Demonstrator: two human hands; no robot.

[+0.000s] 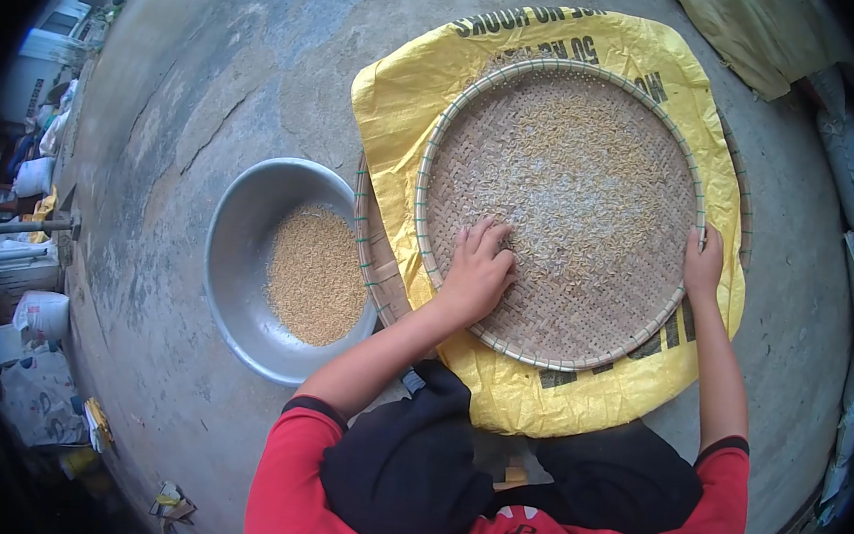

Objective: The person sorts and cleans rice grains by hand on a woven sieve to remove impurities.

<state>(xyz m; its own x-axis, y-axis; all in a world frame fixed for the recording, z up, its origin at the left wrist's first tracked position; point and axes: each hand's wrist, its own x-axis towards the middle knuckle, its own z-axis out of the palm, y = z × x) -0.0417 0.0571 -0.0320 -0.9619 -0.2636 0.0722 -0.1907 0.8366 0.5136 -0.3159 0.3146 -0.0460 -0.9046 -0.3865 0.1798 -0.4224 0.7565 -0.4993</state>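
A round woven bamboo winnowing tray [477, 140] with a green-stitched rim lies in front of me. Scattered across it are grains [579, 179], golden husked ones mixed with a whitish patch near the middle. My left hand [480, 269] reaches over the near left rim, its fingers apart and slightly bent at the edge of the grains. With its fingers wrapped round the rim, my right hand [704, 261] grips the tray's right side. Under the tray is a yellow printed sack [498, 388], partly hidden by it.
To the left stands a grey metal basin [238, 242] holding a heap of golden grain [316, 278]. Another woven tray [373, 253] shows at the sack's edges. Filled sacks [851, 170] line the right side of the concrete floor [165, 277]. Assorted household items [36, 397] sit at far left.
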